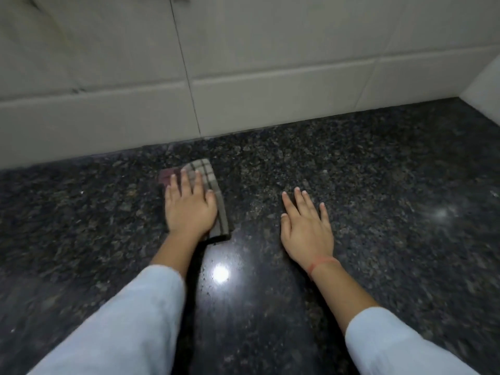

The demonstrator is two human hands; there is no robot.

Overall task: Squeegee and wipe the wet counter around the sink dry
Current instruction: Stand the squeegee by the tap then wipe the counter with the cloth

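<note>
Pale blue sleeves (140, 318) fill the near edge of the head view, both forearms reaching forward over a dark speckled granite counter (378, 185). Task object: a folded checked cloth (209, 182), lying flat on the counter a little short of the tiled backsplash (243, 98). Its long axis runs from the near right corner away toward the wall, tilting slightly left. Left hand (189, 207) lies palm-down on top of the cloth, fingers (186, 180) extended and spread, pressing rather than clutching; the cloth shows beyond the fingertips and along the thumb side. Right hand (307, 228) rests flat and empty on bare stone, fingers splayed, well apart from the cloth and to its right; a red thread (322, 262) circles its wrist. Only the left hand touches the cloth, so any wiping stroke would probably be driven by that arm. Fine droplets (205, 277) show around the lamp glare just behind the cloth, toward the camera, suggesting that this strip is still wet. Neither sink nor squeegee is in view.
</note>
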